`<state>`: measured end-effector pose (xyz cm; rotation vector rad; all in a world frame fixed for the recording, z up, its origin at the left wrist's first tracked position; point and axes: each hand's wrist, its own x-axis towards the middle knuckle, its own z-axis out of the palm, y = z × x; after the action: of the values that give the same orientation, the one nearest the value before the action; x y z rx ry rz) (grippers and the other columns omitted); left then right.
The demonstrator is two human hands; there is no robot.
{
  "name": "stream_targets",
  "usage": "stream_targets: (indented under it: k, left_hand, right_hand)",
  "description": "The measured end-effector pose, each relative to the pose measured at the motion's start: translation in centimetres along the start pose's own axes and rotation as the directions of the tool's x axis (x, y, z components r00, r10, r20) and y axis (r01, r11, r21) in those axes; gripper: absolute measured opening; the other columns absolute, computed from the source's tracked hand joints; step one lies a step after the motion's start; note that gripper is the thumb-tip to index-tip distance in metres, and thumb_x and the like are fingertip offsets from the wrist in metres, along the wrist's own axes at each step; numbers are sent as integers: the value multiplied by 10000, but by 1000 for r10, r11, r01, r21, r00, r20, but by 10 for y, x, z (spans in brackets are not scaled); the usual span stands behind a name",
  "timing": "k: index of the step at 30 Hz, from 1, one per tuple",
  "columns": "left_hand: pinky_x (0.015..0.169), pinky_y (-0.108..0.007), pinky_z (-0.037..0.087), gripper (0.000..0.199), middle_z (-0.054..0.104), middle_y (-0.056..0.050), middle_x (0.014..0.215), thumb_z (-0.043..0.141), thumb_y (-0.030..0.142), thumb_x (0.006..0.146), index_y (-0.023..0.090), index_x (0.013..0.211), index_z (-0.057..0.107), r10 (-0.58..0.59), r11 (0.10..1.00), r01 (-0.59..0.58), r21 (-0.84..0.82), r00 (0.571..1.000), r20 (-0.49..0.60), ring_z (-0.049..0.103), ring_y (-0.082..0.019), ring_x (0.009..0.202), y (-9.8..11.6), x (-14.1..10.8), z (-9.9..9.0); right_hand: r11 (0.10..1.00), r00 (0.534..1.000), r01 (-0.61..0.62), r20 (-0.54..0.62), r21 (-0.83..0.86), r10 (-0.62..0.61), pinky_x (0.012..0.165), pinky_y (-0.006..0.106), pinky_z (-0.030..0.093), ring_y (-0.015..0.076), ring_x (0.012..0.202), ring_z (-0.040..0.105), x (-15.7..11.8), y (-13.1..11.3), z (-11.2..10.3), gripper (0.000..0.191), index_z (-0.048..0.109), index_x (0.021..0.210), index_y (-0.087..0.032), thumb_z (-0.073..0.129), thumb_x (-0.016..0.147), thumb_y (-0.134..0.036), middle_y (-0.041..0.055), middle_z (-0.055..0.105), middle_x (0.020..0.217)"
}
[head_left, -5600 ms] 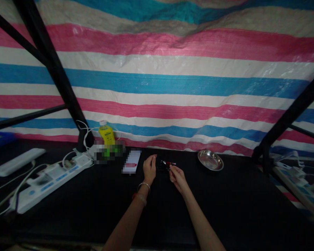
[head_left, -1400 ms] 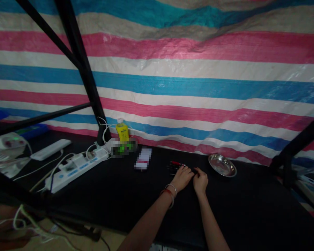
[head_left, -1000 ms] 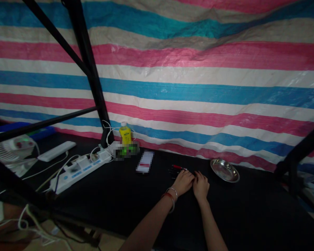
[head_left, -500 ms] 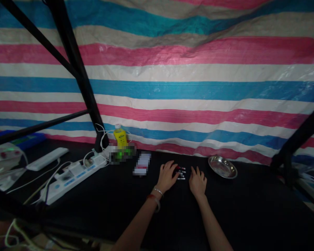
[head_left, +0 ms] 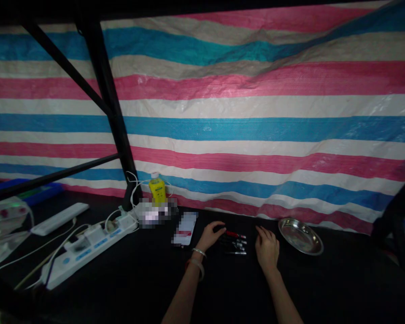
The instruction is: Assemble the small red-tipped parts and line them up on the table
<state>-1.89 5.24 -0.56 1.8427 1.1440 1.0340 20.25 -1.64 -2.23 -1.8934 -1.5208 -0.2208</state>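
Observation:
Several slim pen-like sticks lie side by side on the black tabletop (head_left: 229,288) between my hands. One is a red stick (head_left: 235,235) at the far end of the row; the dark sticks (head_left: 236,244) nearer to me have shiny silver right ends. My left hand (head_left: 211,236), with bands on its wrist, is beside the left ends of the row, thumb and forefinger apart near the red stick. To the right of the row my right hand (head_left: 267,248) rests with fingers loosely extended and nothing visible in them. A round metal dish (head_left: 301,236) stands just right of it.
A phone (head_left: 185,228) lies left of my left hand. Behind it stands a yellow bottle (head_left: 158,190) beside a blurred patch. A white power strip (head_left: 84,252) with plugs and cables is at left. Black metal posts (head_left: 116,121) and a striped sheet (head_left: 243,130) border the table.
My hands have moved apart, the left drawing back from the sticks, the right moving off toward the dish. More of the sticks now shows. The camera view has tilted upward.

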Motion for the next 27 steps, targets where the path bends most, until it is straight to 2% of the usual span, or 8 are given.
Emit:
stream_targets:
  k: [2, 4, 7, 9, 16, 19, 23, 27]
  left_hand:
    - [965, -331, 425, 209, 680, -23, 1033, 626, 258, 751, 218, 951, 671, 21, 1000, -21, 2, 999, 35, 599, -178, 1026, -1, 0, -1]
    - [959, -336, 429, 221, 681, -30, 1031, 634, 247, 743, 215, 959, 671, 29, 999, -30, 19, 999, 38, 602, -184, 1021, 0, -1, 0]
    - [965, -363, 419, 264, 671, -40, 1059, 661, 269, 725, 230, 985, 670, 58, 991, -60, 120, 998, 21, 580, -209, 1063, 4, -6, 4]
    - [982, -382, 398, 277, 664, -32, 1079, 672, 292, 719, 252, 993, 669, 74, 976, -78, 202, 997, 25, 556, -218, 1100, 8, -10, 7]
    - [992, -404, 364, 277, 654, -18, 1102, 647, 302, 748, 258, 1021, 649, 59, 959, -70, 276, 997, 46, 528, -218, 1130, 17, -16, 8]
    - [982, -393, 374, 263, 659, -18, 1084, 642, 296, 749, 251, 1008, 652, 67, 963, -69, 260, 998, 15, 545, -210, 1100, 14, -15, 9]
    - [919, -344, 432, 216, 681, -19, 1010, 617, 309, 766, 235, 964, 666, 83, 977, -77, 200, 996, -25, 598, -188, 991, 9, -14, 10]
    - [901, -331, 454, 196, 688, -21, 986, 622, 275, 752, 223, 934, 673, 49, 987, -40, 159, 997, -52, 616, -185, 955, 6, -12, 12]
  right_hand:
    - [985, 987, 141, -84, 102, -133, 829, 361, 373, 244, 1013, 485, -2, -4, -3, 316, 622, 1078, -172, 417, 843, -216, 103, 604, 1070]
    - [960, 971, 222, -129, 173, -202, 788, 344, 387, 223, 924, 505, -5, -12, -6, 250, 644, 987, -192, 449, 848, -265, 90, 602, 944]
    - [927, 957, 291, -86, 236, -278, 730, 316, 388, 190, 794, 495, -10, -28, -12, 166, 630, 792, -195, 501, 827, -293, 55, 565, 798]
    - [909, 944, 326, -36, 260, -328, 704, 301, 380, 175, 749, 480, -13, -37, -15, 162, 597, 729, -191, 524, 816, -307, 40, 539, 753]
    - [890, 910, 376, 80, 259, -408, 718, 298, 367, 164, 731, 467, -18, -46, -17, 239, 539, 630, -189, 623, 744, -382, 23, 504, 732]
    - [881, 893, 392, 122, 265, -434, 713, 296, 369, 168, 742, 472, -18, -44, -14, 277, 551, 630, -192, 684, 693, -427, 23, 514, 754]
    - [881, 893, 384, 130, 278, -430, 697, 291, 377, 173, 752, 478, -17, -40, -11, 273, 584, 670, -201, 703, 682, -446, 22, 533, 773]
    - [868, 879, 398, 148, 296, -453, 699, 294, 378, 172, 757, 481, -17, -40, -12, 262, 620, 680, -209, 691, 697, -460, 22, 547, 773]
